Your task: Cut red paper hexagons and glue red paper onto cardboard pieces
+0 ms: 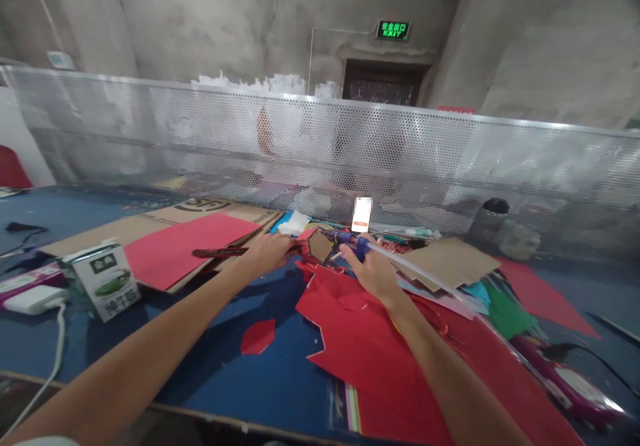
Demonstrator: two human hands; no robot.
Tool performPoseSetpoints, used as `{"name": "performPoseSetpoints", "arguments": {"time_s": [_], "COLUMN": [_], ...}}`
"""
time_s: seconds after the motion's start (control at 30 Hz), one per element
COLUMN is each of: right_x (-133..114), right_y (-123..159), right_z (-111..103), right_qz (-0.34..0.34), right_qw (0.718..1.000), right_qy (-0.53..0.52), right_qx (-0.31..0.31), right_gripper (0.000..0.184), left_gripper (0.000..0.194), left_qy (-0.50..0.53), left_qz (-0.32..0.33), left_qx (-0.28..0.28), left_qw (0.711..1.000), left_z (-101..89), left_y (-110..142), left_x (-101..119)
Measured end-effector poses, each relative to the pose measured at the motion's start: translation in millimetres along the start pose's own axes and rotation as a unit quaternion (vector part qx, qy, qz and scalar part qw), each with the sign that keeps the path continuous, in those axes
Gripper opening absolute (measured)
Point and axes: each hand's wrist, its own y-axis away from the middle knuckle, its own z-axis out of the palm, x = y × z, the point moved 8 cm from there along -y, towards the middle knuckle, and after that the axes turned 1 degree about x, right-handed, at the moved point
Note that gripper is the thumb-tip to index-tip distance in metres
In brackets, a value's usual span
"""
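Blue glue gun, fingers of right hand wrapped round it, beside many-sided cardboard piece; left hand, fingers clamped on dark stick, near enough that a hot-glue drip could burn them.

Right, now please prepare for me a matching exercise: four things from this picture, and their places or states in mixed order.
1. Exit sign
2. Carton
3. Glue gun
4. Small red paper piece

A. Lying flat on the blue table
B. Held in the right hand
C. Glowing green on the wall
D. Standing upright near a white adapter

Pairs: 1-C; 2-D; 3-B; 4-A
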Motion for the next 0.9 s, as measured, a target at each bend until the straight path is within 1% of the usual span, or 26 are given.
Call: {"name": "performPoseSetpoints", "arguments": {"time_s": [0.1, 0.27, 0.43, 0.7, 0.9], "right_x": [2.0, 0.1, -5.7, -3.6, -7.7], "right_y": [0.0, 0.9, 1.6, 4.7, 3.5], "right_z": [1.1, 2.1, 2.3, 11.8, 10.3], "right_qz": [0.003, 0.005, -0.013, -0.008, -0.040], "right_qw": [1.000, 0.999, 0.999, 0.997, 0.995], "right_qy": [0.013, 0.035, 0.046, 0.051, 0.043], "right_qx": [-0.001, -0.009, -0.011, -0.062, -0.076], "right_gripper": [0.036, 0.036, 0.035, 0.033, 0.031], "left_gripper": [0.038, 0.040, 0.041, 0.039, 0.038], "left_qy": [-0.026, -0.028, -0.038, -0.041, -0.030], "left_qz": [0.000, 0.003, 0.004, 0.006, 0.002], "left_qx": [-0.007, -0.003, -0.005, -0.002, 0.003], "left_qw": [1.000, 1.000, 0.999, 0.999, 1.000], "left_z": [0.9, 0.9, 1.6, -1.7, 0.8], "left_y": [-0.3, -0.7, -0.1, 0.6, 0.1], "left_x": [0.1, 0.0, 0.7, 1.5, -1.4]}}
